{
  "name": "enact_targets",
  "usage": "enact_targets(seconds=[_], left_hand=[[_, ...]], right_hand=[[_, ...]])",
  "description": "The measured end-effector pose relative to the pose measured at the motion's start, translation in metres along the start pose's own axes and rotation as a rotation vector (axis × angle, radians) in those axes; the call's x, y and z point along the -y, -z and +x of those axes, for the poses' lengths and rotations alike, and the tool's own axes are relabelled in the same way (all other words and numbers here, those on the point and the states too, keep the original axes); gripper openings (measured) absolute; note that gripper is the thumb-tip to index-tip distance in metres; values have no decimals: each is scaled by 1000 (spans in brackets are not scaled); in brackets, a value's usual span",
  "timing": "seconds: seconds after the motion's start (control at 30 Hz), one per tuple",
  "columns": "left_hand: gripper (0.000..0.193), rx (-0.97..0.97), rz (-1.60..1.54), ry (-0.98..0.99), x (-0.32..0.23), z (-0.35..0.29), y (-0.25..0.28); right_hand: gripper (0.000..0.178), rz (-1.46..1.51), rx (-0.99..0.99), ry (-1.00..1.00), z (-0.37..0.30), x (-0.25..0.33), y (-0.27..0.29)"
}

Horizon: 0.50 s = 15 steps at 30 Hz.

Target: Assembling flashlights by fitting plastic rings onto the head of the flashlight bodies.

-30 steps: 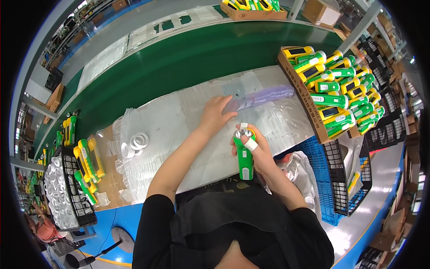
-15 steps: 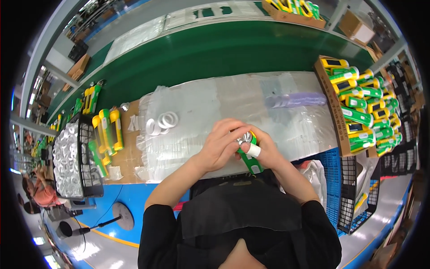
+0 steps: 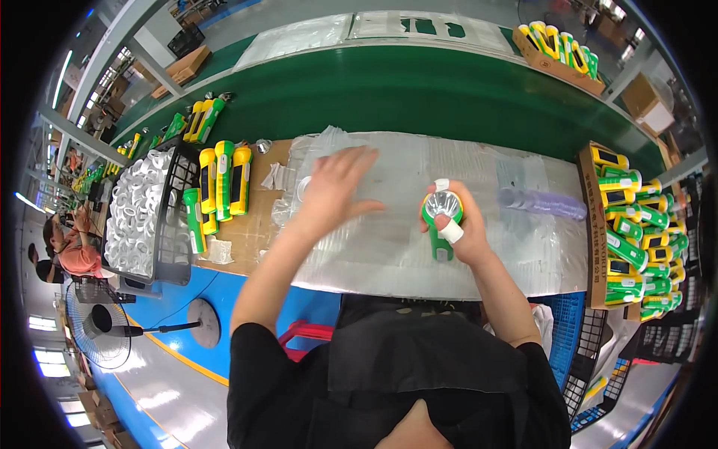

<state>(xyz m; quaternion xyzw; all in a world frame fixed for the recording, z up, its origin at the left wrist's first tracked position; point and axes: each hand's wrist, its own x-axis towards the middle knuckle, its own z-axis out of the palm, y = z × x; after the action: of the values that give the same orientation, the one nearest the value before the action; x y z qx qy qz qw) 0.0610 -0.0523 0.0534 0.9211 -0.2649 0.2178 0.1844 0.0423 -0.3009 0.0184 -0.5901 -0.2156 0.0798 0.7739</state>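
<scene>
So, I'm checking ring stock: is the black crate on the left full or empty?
The black crate looks full: white rings are heaped across it, hiding its bottom.

Bright light glares off the floor; outer edges bend strongly.

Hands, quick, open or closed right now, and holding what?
Left hand: open, nothing visible in its grasp.
Right hand: closed around a green flashlight.

Plastic-covered worktop bears a white ring and purplish plastic
</scene>
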Motion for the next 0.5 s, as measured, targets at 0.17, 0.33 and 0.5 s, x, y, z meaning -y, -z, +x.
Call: enact_targets(seconds=[0.17, 0.33, 0.5], left_hand=[[27, 214, 102, 13, 52, -27, -7], [17, -106, -615, 141, -25, 9, -15], [21, -33, -799, -77, -69, 30, -17]], right_hand=[[49, -58, -24, 85, 5, -5, 6], [53, 33, -92, 41, 5, -5, 9], [46, -36, -84, 98, -1, -4, 14]])
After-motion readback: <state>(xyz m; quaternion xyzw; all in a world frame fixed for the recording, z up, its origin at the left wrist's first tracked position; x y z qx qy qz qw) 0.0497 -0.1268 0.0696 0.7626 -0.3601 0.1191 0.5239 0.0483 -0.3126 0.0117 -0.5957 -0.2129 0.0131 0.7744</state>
